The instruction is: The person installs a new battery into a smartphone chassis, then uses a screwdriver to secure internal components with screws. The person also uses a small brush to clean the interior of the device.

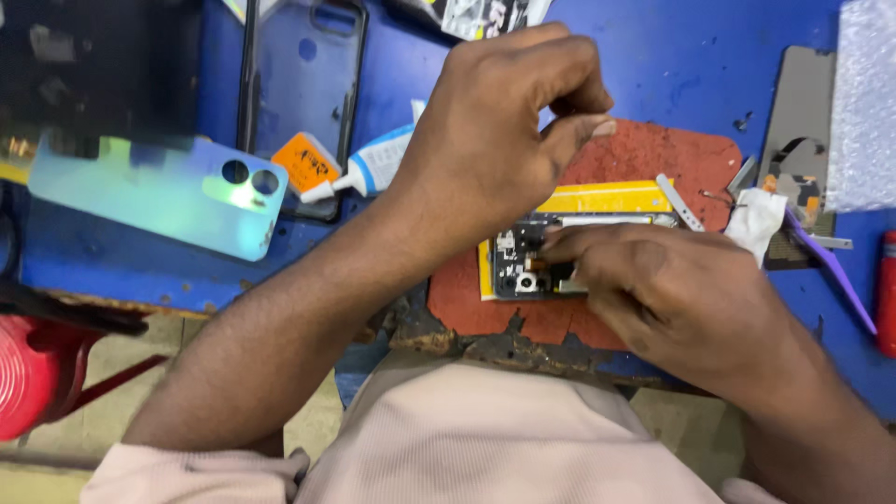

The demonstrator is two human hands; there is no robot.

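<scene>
An opened phone (pixel 523 266) with a yellow battery (pixel 607 198) lies on a red-brown mat (pixel 653 154) at the near edge of a blue bench. My right hand (pixel 663 294) rests on the phone, fingertips pressing down on its exposed circuit board end. My left hand (pixel 504 121) hovers just above the phone's left part, thumb and forefinger pinched together; nothing shows between them. Most of the phone's middle is hidden under my right hand.
A pale iridescent back cover (pixel 159 191), a clear case with a black rim (pixel 303 84), an orange packet (pixel 306 161) and a glue tube (pixel 373 163) lie at left. Tweezers (pixel 679 201), a white cloth (pixel 754 219), a purple pry tool (pixel 831 271) and bubble wrap (pixel 863 103) lie at right.
</scene>
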